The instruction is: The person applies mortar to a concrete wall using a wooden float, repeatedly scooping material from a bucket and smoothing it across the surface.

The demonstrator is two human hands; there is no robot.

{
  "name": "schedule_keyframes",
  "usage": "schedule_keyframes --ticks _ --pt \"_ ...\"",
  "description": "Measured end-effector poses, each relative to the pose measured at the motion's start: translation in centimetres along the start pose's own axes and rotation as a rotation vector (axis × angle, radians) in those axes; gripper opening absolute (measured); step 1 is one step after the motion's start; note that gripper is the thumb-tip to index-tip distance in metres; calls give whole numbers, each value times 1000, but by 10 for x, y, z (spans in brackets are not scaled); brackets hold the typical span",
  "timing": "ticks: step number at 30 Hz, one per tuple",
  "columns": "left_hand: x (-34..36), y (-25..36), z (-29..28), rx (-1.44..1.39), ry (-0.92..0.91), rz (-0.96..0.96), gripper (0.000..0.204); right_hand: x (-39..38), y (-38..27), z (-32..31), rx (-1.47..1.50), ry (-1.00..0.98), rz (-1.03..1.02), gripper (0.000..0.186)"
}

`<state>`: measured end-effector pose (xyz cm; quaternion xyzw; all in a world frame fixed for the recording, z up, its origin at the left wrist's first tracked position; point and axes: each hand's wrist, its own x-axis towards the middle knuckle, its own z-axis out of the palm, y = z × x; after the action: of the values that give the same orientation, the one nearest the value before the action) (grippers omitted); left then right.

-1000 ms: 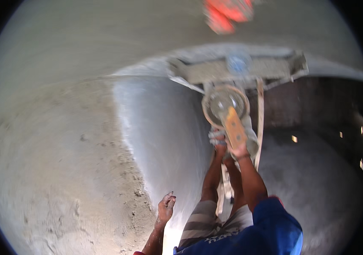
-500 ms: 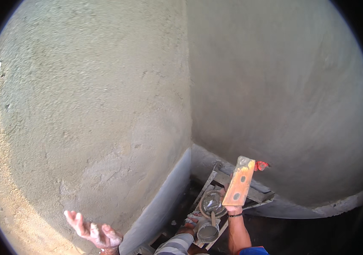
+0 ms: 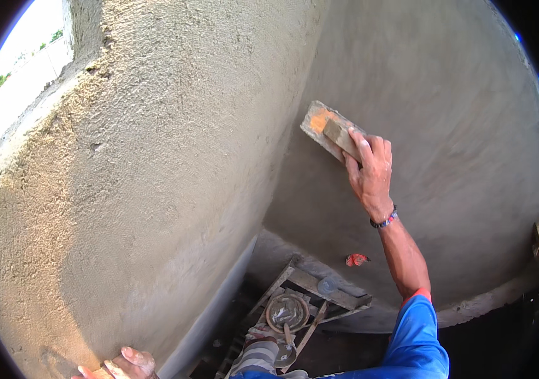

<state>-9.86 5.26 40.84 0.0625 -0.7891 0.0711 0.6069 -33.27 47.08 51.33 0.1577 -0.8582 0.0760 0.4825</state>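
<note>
My right hand (image 3: 373,174) grips the wooden handle block of a plastering float (image 3: 323,129). The float is tilted across the right grey wall (image 3: 446,126), close to the inside corner; its back is crusted with mortar and has an orange patch. A patterned band circles that wrist. Low at the left edge, my left hand (image 3: 132,364) is partly cut off by the frame. Its mortar-smeared fingers are apart beside the rough left wall (image 3: 156,145), and I see no tool in it.
Below the corner is a wooden platform (image 3: 339,295) with a round pan (image 3: 269,316) of wet grey mix and a second round container (image 3: 284,355). A striped trouser leg (image 3: 258,355) stands beside them. A red scrap (image 3: 356,259) shows low at the right wall. A window opening (image 3: 26,76) lies upper left.
My right hand has raised the float from above the platform to the right wall by the corner, turning its face to the wall. The left hand has dropped lower. The view has shifted.
</note>
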Motion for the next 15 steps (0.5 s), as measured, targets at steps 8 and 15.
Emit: schedule_keyframes --ticks 8,15 --pt "6 1 10 38 19 -32 43 30 10 22 -455 -130 -314 51" --pt "9 -3 11 49 15 -47 43 -4 5 10 -364 -407 -328 49"
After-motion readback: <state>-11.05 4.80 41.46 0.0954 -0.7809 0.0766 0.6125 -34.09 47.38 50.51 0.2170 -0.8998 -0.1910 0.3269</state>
